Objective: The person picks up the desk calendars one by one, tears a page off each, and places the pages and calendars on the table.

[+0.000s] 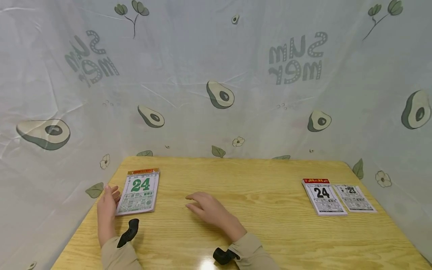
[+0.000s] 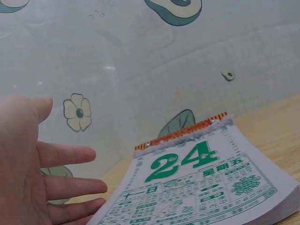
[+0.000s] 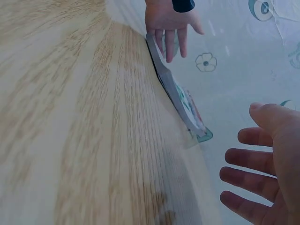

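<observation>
A thick tear-off calendar [image 1: 138, 192] with a green 24 lies on the left part of the table, its top strip orange and striped. My left hand [image 1: 107, 206] is at its left edge, fingers apart and fairly straight; in the left wrist view the fingertips come close to the pad's side, and I cannot tell whether they touch. My right hand [image 1: 213, 210] hovers to the right of this calendar, fingers extended and holding nothing. In the right wrist view the calendar [image 3: 180, 93] appears edge-on beyond the right hand [image 3: 262, 164], with the left hand beside it.
On the right of the wooden table [image 1: 256, 187] lies a second calendar pad [image 1: 324, 197] with a black 24 and a red top strip. Next to it is a loose sheet [image 1: 354, 198] marked 23. A pale avocado-print curtain [image 1: 189, 123] hangs along the back and sides.
</observation>
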`<state>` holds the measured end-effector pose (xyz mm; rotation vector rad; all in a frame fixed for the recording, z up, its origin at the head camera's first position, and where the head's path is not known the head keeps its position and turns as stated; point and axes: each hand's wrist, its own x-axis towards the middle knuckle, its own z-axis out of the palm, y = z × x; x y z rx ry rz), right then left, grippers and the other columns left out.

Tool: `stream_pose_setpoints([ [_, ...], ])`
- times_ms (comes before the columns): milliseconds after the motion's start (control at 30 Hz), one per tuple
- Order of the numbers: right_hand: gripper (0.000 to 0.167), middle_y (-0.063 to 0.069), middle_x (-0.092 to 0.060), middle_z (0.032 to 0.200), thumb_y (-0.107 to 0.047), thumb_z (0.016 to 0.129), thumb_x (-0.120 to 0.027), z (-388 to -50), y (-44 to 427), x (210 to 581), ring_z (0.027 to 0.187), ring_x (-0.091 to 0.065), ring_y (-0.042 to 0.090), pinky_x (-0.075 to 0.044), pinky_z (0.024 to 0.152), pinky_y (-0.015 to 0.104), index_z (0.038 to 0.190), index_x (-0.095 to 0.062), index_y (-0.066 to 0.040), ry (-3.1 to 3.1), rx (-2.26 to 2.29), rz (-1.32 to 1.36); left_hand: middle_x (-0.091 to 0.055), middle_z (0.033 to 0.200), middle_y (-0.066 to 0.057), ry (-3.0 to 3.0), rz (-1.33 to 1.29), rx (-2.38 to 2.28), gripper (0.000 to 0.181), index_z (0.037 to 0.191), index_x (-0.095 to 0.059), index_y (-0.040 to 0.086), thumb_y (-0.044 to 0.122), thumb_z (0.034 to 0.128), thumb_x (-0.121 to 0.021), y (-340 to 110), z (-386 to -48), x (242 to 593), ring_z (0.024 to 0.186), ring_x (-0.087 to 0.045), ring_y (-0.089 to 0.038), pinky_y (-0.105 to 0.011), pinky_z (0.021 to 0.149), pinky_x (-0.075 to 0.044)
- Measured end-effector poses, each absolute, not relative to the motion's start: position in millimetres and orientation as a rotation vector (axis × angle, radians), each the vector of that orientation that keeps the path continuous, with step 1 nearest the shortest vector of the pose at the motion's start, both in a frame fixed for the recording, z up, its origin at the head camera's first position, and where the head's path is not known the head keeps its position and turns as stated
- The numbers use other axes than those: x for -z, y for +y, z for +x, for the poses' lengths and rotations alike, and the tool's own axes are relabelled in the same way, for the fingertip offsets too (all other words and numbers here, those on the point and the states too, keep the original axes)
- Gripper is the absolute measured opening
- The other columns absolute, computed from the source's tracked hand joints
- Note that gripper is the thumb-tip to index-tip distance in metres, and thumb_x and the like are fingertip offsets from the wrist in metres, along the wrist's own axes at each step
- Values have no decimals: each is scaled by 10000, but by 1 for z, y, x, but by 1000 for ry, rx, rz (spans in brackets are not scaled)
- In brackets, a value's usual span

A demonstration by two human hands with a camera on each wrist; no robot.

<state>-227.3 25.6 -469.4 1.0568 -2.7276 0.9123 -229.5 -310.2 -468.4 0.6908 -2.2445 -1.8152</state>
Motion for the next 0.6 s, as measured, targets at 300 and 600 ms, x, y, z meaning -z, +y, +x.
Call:
stream_pose_setpoints([
  [300,488,64,-569,1391,-402,1029,-447,-242,-5,472,1297,-530,203,-458,1046,343,1416,-492,-109,-2734,-1184,1011,-286,1563,-216,-2259,682,1961,953,1538,-259,65,740,895,-63,-312,-229,463,1438,-330,-352,-321,1052,-407],
  [600,570,186,-457,1470,-373,1046,-407,-249,-38,481,1338,-487,314,-429,1076,423,1522,-289,-83,-2672,-1808,816,-279,1569,-213,-2245,662,2057,997,1547,-241,81,781,857,-68,-315,-227,463,1417,-333,-344,-75,725,-460],
])
